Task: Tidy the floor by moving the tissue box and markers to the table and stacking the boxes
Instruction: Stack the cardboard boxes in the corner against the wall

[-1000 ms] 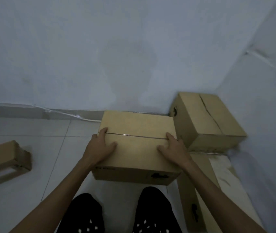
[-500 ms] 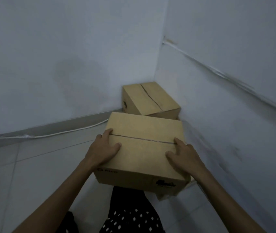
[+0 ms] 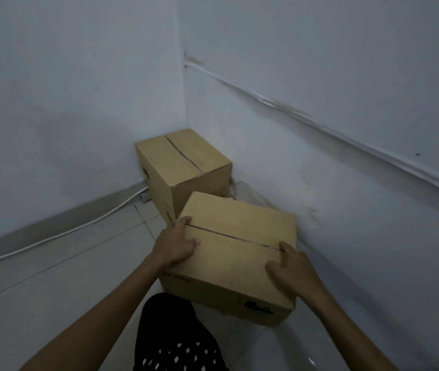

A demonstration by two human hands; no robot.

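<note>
1. Two pale, scuffed walls fill the upper frame. The left wall (image 3: 65, 89) and right wall (image 3: 333, 62) meet in a corner just left of top centre.
2. The floor (image 3: 52, 285) is pale glossy tile with thin joints. It takes up the lower left and runs on as a narrow strip along the lower right.
3. The near box (image 3: 234, 253), closed brown cardboard with a seam across its top, sits at centre right. Its right end is close to the right wall. I cannot tell whether its base touches the floor.
4. The far box (image 3: 183, 162), also closed, stands in the corner above centre. Its front lower corner is just behind the near box's back left corner.
5. A dark trouser leg (image 3: 175, 336) with white specks is at bottom centre, just before the near box.
6. A pale conduit (image 3: 320, 127) slants down the right wall from the corner to the right edge.
7. A grey skirting (image 3: 52, 225) lines the foot of the left wall, with a white cable (image 3: 52, 236) along it.
8. The left hand (image 3: 177, 243) grasps the near box's left end, thumb laid on top.
9. The right hand (image 3: 292, 271) grasps its right end, fingers curled on the top.
10. A pale sheet (image 3: 248, 191) shows in the gap between the boxes and the right wall.
11. Open room lies to the left, over bare tile. The right side is hemmed in.
</note>
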